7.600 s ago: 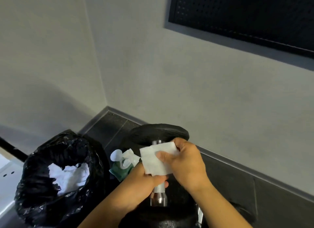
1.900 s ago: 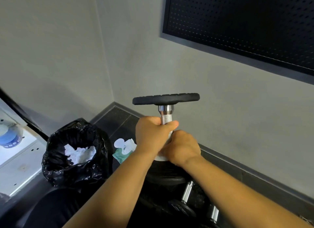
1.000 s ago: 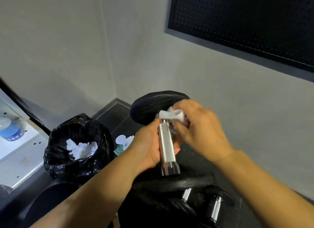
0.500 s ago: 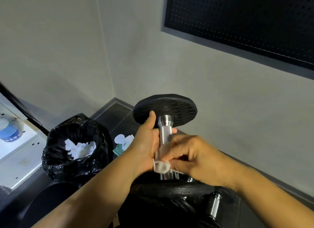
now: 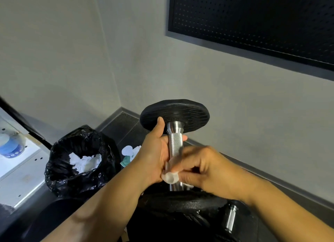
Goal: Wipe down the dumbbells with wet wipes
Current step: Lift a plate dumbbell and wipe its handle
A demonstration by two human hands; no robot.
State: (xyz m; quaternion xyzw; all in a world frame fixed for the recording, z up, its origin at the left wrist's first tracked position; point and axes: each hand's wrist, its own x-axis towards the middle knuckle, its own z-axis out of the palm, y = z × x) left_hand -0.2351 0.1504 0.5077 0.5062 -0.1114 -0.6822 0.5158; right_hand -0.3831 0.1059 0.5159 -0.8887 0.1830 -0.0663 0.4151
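A dumbbell (image 5: 175,142) with black plates and a knurled steel handle stands upright in front of me. My left hand (image 5: 153,155) grips the handle from the left, thumb up against the top plate. My right hand (image 5: 204,167) pinches a crumpled white wet wipe (image 5: 169,177) against the lower handle, just above the bottom plate. A green pack of wet wipes (image 5: 128,156) lies on the floor behind my left hand, its flap open.
A black bin bag (image 5: 81,162) with used white wipes inside stands at the left. More dumbbells (image 5: 229,220) lie on the floor below my hands. A white shelf with a blue-labelled tub (image 5: 10,147) is at far left. Grey walls meet in a corner behind.
A second ago my right hand held the wipe at the top of the handle under the plate. It has slid down to the lower handle. The dumbbell has tilted more upright.
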